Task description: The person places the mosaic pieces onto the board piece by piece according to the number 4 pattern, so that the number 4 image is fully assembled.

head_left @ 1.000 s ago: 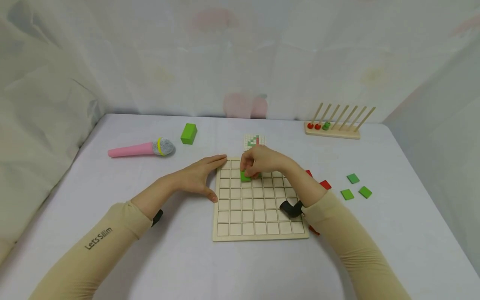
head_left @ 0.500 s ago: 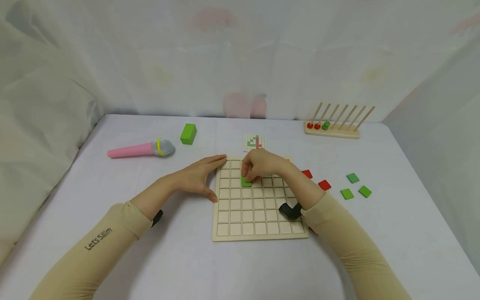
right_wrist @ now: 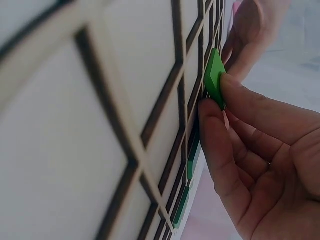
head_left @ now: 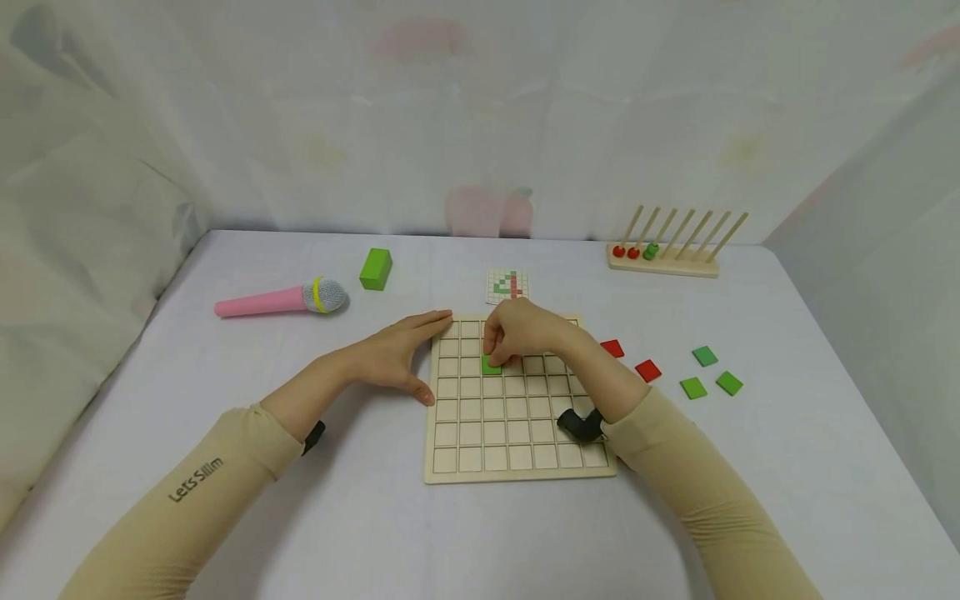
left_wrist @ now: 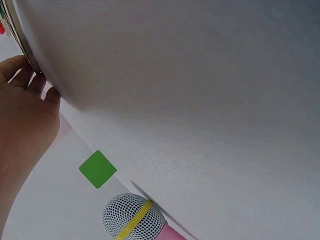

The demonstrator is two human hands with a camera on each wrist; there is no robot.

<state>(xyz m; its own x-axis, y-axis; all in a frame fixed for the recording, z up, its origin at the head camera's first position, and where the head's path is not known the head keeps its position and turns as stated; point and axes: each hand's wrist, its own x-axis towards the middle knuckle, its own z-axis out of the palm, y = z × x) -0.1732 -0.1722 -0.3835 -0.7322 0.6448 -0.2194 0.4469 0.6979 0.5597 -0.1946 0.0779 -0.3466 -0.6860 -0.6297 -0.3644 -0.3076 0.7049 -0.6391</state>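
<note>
We see one each: gridded board (head_left: 471,434), microphone (head_left: 262,302), green block (head_left: 375,268), pattern card (head_left: 498,284), peg rack (head_left: 667,266); loose, two red tiles (head_left: 648,371), three green tiles (head_left: 693,388).

The left arm (head_left: 303,392) is being held stretched forward and inward, the forearm being left bare toward the wrist. The left grip (head_left: 386,354) is being held with its back upward, the fingers (head_left: 429,325) being pointed inward and the left thumb (head_left: 417,388) being spread well apart from them. The right arm (head_left: 615,375) is being held diagonally forward and leftward. The right grip (head_left: 521,326) is being held knuckles upward, its right thumb (head_left: 504,349) and index finger (head_left: 490,336) being set in a pinch, the other fingers being curled toward the palm (right_wrist: 295,195).
</note>
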